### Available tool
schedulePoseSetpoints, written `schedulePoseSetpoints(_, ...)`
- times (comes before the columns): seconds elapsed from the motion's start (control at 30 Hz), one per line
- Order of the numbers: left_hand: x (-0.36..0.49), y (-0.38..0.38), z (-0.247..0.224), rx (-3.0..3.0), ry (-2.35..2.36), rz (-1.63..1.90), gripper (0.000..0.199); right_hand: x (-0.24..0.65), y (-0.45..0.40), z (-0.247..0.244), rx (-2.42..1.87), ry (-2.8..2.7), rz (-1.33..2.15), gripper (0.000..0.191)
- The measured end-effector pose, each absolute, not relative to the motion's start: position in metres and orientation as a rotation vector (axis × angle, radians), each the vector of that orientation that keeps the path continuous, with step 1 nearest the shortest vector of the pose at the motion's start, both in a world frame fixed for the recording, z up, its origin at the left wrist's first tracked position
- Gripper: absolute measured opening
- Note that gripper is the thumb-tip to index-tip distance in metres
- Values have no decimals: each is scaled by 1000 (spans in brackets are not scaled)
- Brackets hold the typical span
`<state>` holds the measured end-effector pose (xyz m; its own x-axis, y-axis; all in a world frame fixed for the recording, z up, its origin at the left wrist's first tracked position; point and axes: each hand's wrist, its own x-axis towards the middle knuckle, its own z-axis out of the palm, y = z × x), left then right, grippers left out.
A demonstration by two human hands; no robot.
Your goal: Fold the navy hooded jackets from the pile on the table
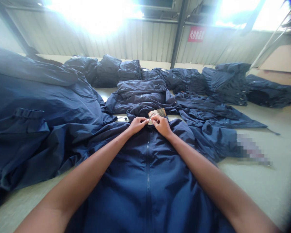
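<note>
A dark blue jacket (pixel 126 174) lies spread in front of me, its front zipper (pixel 148 168) running up the middle toward the collar. At the collar my left hand (pixel 137 125) and my right hand (pixel 162 125) come together, both closed in a pinch. Their fingertips meet at the lower, pale part of a printed paper tag (pixel 158 112). The tag's upper part shows above my fingers. Exactly how each fingertip grips it is partly hidden.
More dark blue jackets lie loosely at the left (pixel 38 97) and beyond the collar (pixel 143 90). Folded stacks of dark garments (pixel 226 82) line the back of the pale work surface (pixel 252 184). A red sign (pixel 196 34) hangs on the wall. A blurred-out patch (pixel 253 150) lies at right.
</note>
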<state>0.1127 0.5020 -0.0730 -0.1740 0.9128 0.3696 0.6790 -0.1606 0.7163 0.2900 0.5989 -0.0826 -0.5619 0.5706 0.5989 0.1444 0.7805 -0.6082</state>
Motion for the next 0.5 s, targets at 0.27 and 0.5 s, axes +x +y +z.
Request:
schedulePoseSetpoints(0.27,113,503,-75,1823,1851,1254,43,290,600,-84,-541,-2133,641,17)
schedulePoseSetpoints(0.5,117,505,-75,1838,1920,1377,42,289,601,-85,-503,-2083,622,26)
